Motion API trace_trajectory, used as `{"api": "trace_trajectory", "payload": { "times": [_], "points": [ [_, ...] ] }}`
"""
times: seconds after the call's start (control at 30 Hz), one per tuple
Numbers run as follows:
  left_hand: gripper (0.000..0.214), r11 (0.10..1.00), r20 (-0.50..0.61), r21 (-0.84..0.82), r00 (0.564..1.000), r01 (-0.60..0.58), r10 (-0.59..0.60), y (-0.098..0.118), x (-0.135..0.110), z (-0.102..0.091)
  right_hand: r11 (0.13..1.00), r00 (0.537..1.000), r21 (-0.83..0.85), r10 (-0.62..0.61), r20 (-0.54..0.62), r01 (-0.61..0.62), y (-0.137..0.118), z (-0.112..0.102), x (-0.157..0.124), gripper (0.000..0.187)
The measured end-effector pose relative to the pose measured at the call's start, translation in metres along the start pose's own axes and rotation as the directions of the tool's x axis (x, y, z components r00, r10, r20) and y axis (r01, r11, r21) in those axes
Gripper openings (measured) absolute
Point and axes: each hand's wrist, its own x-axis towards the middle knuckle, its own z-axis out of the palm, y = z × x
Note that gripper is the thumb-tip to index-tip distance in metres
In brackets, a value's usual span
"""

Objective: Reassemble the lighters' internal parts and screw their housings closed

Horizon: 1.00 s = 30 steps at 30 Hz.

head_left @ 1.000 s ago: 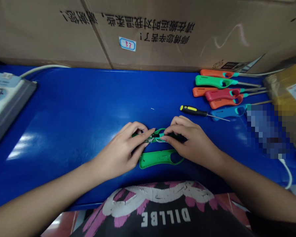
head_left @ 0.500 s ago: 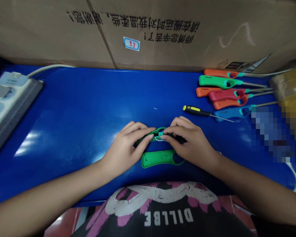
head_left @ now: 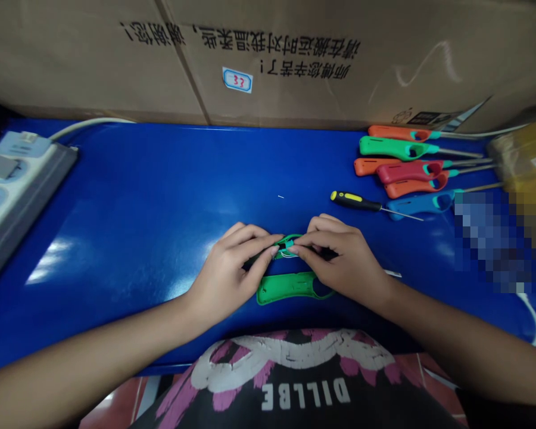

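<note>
Both my hands rest on the blue table (head_left: 161, 196) and pinch a partly opened green lighter body (head_left: 287, 243) between them. My left hand (head_left: 232, 268) grips its left end with curled fingers. My right hand (head_left: 339, 253) holds the right end, fingertips pressed on small parts and a thin wire in the middle. A loose green lighter shell half (head_left: 290, 286) lies flat on the table just below my fingers, touching neither hand clearly.
Several assembled lighters (head_left: 406, 167) in orange, green, red and blue lie at the back right, with a black-and-yellow screwdriver (head_left: 361, 204) beside them. A power strip (head_left: 13, 185) sits at the left edge. Cardboard boxes (head_left: 268, 59) wall the back. A blurred patch covers the right.
My fingertips have closed in slightly on the middle of the green lighter body. The shell half and the other items have not moved.
</note>
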Motion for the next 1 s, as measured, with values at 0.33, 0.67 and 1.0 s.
{"api": "trace_trajectory", "payload": {
  "times": [0.33, 0.67, 1.0],
  "points": [
    [0.02, 0.993, -0.044, -0.077, 0.994, 0.094, -0.098, 0.002, 0.002, -0.004, 0.98, 0.995, -0.172, -0.102, 0.001, 0.101, -0.002, -0.01, 0.002, 0.012],
    [0.019, 0.993, -0.151, -0.103, 0.986, 0.049, -0.065, 0.006, 0.003, -0.008, 0.969, 0.998, -0.237, -0.066, 0.017, 0.068, -0.001, -0.031, 0.002, 0.024],
    [0.017, 0.994, -0.084, -0.068, 0.992, 0.088, -0.093, 0.0, 0.005, -0.011, 0.982, 0.984, -0.134, 0.146, 0.102, -0.131, 0.001, -0.029, 0.003, 0.024]
  ]
}}
